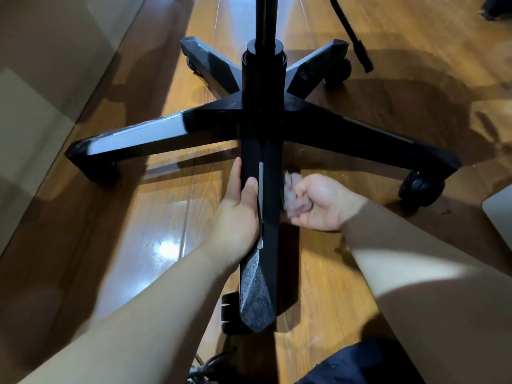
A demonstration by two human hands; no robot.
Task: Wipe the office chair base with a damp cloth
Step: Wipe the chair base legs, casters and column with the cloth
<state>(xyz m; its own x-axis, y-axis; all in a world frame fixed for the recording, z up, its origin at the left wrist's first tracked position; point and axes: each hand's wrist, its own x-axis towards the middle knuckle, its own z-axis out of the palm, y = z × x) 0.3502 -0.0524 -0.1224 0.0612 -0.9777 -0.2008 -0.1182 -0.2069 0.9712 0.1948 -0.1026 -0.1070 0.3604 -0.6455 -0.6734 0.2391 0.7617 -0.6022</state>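
Note:
A black five-legged office chair base (pixel 260 126) stands on the wooden floor, its central column rising out of the top of the view. One leg (pixel 257 286) points straight toward me. My left hand (pixel 238 214) grips that leg's left side, thumb on top. My right hand (pixel 318 203) is closed around a crumpled grey cloth (pixel 295 195), pressed against the right side of the same leg. Dust speckles the leg's near tip.
Black casters sit under the legs, one at the right (pixel 421 187) and one beneath the near tip (pixel 230 314). A beige wall (pixel 41 79) runs along the left. A light panel edge (pixel 501 209) is at the right, dark fabric (pixel 365 364) at the bottom.

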